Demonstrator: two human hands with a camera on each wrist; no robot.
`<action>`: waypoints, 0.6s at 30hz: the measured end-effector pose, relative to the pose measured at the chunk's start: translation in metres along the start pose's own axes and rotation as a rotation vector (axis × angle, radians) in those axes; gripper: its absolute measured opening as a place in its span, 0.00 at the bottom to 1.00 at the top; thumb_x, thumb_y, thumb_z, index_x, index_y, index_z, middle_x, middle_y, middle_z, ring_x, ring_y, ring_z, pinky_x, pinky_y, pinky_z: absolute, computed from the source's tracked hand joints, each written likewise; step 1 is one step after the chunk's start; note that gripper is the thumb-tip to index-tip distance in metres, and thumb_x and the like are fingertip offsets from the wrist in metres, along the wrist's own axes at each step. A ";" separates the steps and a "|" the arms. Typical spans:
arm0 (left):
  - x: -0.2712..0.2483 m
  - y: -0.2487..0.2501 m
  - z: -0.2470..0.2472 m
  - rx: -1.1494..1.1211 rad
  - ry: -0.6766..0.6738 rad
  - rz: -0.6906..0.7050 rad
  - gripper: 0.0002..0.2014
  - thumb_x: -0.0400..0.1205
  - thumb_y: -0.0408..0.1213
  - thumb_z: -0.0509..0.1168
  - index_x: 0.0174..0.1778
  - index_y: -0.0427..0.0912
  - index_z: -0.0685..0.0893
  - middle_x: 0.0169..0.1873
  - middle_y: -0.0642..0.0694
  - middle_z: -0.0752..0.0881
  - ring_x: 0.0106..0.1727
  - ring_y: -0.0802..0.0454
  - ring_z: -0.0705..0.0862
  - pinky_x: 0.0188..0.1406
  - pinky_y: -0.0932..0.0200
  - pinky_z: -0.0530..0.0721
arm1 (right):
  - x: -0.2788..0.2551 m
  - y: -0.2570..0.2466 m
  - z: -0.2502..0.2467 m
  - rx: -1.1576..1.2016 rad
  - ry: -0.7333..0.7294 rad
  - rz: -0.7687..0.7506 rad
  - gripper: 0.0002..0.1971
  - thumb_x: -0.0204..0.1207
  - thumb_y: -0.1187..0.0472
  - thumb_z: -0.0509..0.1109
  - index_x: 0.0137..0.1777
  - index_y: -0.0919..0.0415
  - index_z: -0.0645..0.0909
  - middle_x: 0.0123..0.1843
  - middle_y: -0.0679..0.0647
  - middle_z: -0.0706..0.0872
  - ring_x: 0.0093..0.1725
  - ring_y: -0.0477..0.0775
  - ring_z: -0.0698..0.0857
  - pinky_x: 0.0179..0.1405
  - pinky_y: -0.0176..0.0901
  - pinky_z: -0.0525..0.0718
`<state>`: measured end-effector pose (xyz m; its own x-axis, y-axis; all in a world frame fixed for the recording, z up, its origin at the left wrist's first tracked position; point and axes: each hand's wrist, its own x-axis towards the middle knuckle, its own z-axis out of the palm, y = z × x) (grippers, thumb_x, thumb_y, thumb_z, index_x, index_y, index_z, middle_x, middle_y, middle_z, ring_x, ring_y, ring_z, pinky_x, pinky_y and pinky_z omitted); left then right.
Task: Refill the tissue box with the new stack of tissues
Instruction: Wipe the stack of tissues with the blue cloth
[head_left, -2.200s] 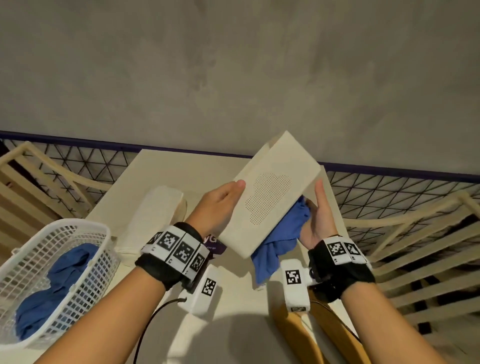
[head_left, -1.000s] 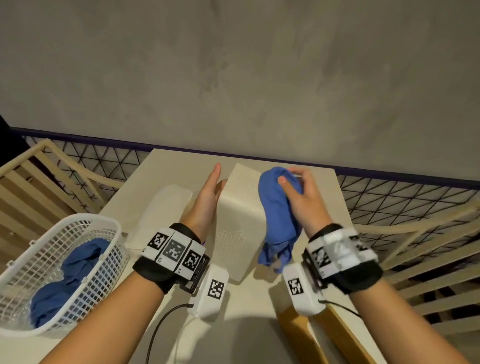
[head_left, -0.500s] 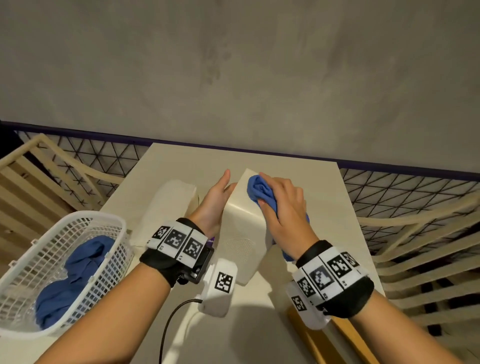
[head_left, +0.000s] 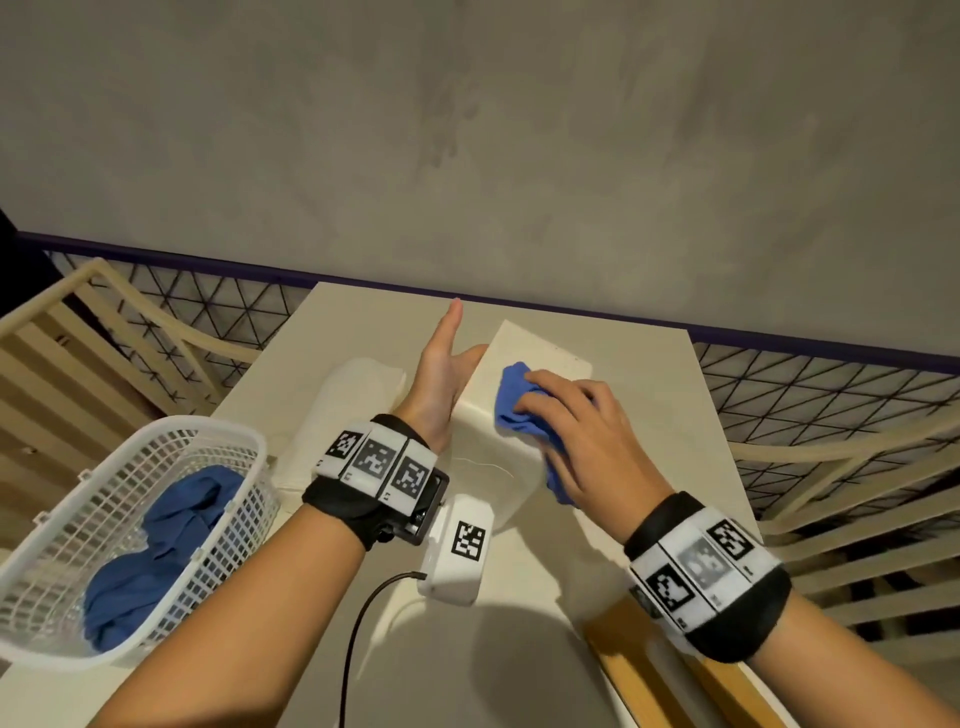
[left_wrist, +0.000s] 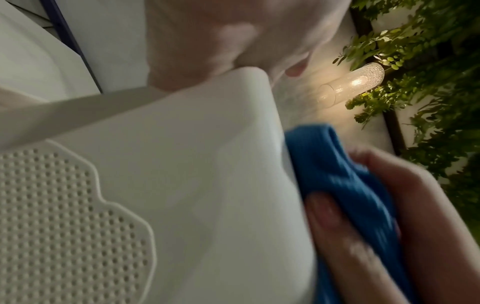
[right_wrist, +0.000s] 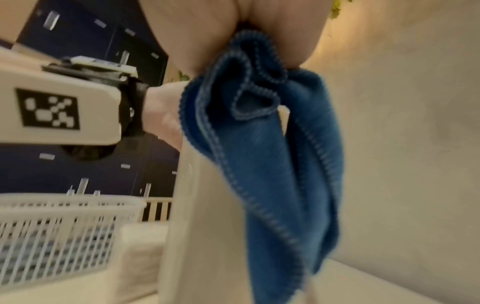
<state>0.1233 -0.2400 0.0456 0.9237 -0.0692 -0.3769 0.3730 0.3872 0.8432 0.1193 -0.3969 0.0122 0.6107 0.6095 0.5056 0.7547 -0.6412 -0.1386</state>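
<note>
The white plastic tissue box (head_left: 491, 467) stands on its side on the table, its dotted face (left_wrist: 64, 226) turned to my left wrist. My left hand (head_left: 447, 364) lies flat against its left side, fingers straight, thumb resting at the top edge. My right hand (head_left: 566, 421) grips a bunched blue cloth (head_left: 511, 395) and presses it on the box's upper right side; the cloth (right_wrist: 259, 164) hangs down that side. The new stack of white tissues (head_left: 343, 415) lies on the table left of the box, beyond my left hand.
A white mesh basket (head_left: 130, 519) holding more blue cloths sits at the table's left front edge. The beige table (head_left: 649, 415) ends at a grey wall behind. Wooden slatted frames (head_left: 857, 493) flank the table on both sides.
The box came down from being held tilted in the air and now stands on the table. My right hand brought the cloth from under the box onto its top and drew it nearer.
</note>
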 end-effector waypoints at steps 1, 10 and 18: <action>0.001 0.000 -0.001 -0.021 -0.021 -0.004 0.37 0.78 0.68 0.43 0.55 0.40 0.82 0.50 0.37 0.87 0.50 0.42 0.85 0.54 0.49 0.80 | -0.005 0.004 0.000 -0.038 0.020 -0.020 0.16 0.70 0.62 0.59 0.58 0.51 0.70 0.63 0.57 0.85 0.50 0.56 0.68 0.46 0.49 0.85; 0.006 -0.006 0.010 0.003 0.056 -0.050 0.39 0.75 0.70 0.50 0.64 0.37 0.76 0.52 0.41 0.84 0.50 0.46 0.84 0.57 0.55 0.79 | 0.011 -0.006 0.013 -0.108 0.008 -0.075 0.16 0.74 0.55 0.55 0.58 0.53 0.77 0.59 0.57 0.87 0.50 0.56 0.69 0.44 0.47 0.83; 0.004 -0.011 0.011 -0.015 0.140 -0.012 0.44 0.74 0.71 0.50 0.77 0.41 0.66 0.71 0.39 0.78 0.69 0.42 0.79 0.71 0.51 0.74 | -0.001 -0.002 0.017 -0.047 0.111 -0.120 0.25 0.55 0.78 0.76 0.51 0.57 0.82 0.53 0.62 0.88 0.47 0.57 0.67 0.44 0.47 0.82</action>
<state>0.1238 -0.2545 0.0393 0.8973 0.0547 -0.4381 0.3820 0.4011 0.8326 0.1218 -0.3882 -0.0025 0.4844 0.6295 0.6075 0.8073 -0.5892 -0.0331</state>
